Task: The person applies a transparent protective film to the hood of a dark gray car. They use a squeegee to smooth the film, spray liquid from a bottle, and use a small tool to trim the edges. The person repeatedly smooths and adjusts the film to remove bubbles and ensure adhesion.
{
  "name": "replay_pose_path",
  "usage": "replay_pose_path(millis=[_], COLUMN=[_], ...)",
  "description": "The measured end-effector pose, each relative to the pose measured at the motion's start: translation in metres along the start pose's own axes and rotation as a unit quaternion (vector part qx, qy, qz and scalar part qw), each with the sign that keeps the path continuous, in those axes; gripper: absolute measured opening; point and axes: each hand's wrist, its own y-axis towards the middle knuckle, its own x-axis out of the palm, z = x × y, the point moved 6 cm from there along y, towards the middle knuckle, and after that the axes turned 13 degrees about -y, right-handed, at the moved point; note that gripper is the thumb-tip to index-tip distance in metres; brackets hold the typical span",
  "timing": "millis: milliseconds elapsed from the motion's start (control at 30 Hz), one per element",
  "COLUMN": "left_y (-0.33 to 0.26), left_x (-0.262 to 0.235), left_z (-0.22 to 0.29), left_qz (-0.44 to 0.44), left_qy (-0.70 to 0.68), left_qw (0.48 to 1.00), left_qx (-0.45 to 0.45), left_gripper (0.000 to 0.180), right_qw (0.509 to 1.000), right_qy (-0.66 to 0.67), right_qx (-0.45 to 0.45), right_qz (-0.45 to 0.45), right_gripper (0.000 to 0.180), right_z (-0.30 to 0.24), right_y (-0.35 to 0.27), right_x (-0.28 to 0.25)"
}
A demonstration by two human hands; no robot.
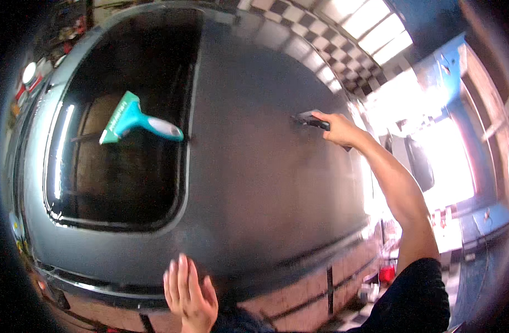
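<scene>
In the head view, a grey vehicle roof (pixel 265 183) fills the middle, with one dark glass panel (pixel 124 188) set into its left part. The right hand (pixel 341 131) is closed around one black tool (pixel 311 120), whose front end lies at the roof's surface towards the right side; the fingers hide much of its handle. The left hand (pixel 191 297) is near the lower edge of the roof, flat and wide, fingers straight and thumb apart; whether it touches the roof cannot be told.

One turquoise squeegee (pixel 132 118) lies on the glass panel, its grey-and-turquoise handle reaching the panel's right border, so it covers part of the glass. The right forearm (pixel 396 183) crosses in front of the roof's right edge and the bright background, blocking part of both.

Beyond the roof are a black-and-white checkered surface (pixel 315 33), several bright panes (pixel 371 33) and a blue frame (pixel 457 64). At lower right, one red object (pixel 386 273) sits beside a whitish one (pixel 368 292), both too blurred to identify.
</scene>
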Motion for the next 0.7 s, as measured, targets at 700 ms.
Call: replay_pose_path(millis=[700], left_y=[-0.005], left_x=[-0.001], left_z=[-0.002], left_qz=[0.141], left_qy=[-0.041], left_qw=[0.988], left_qx=[0.045], left_gripper=[0.036], right_qw=[0.956], right_qy=[-0.054], right_qx=[0.031], right_qz=[-0.288], right_gripper=[0.068], right_z=[-0.02], right_y=[-0.264], right_x=[0.061])
